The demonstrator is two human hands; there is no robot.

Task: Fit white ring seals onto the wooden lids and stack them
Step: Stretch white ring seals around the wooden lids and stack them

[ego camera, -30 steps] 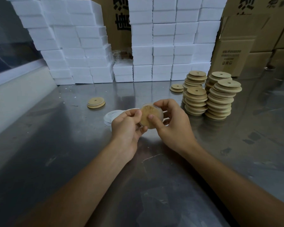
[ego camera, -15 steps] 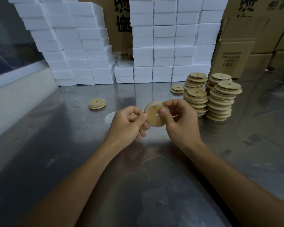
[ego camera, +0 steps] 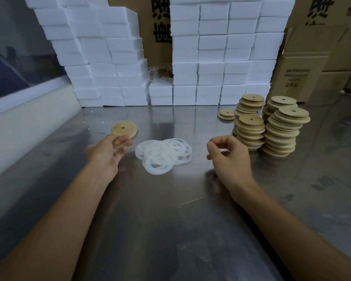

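desk [ego camera: 170, 230]: bare steel in the near half, lots of free room there for the arms; the far edge is walled by white foam blocks [ego camera: 221, 57] and cardboard boxes [ego camera: 304, 78], so no room to push things back. unsealed lid stacks [ego camera: 272, 126] crowd the far right, tall and a bit crooked, an elbow could tip them. ring seals [ego camera: 164, 153] now lie uncovered as a loose pile mid-desk, between the hands. change: both hands had one lid between them a moment ago; now the sealed lid [ego camera: 124, 129] is over at far left on the small finished pile, looks like two high, hard to tell. left hand [ego camera: 107, 153] has its fingers nearly straight, fingertips at that lid's near edge, gripping nothing, blurred. right hand [ego camera: 229, 157] is loosely curled, empty, beside the nearest stack. judgement: one lid done, next lid due from the right.
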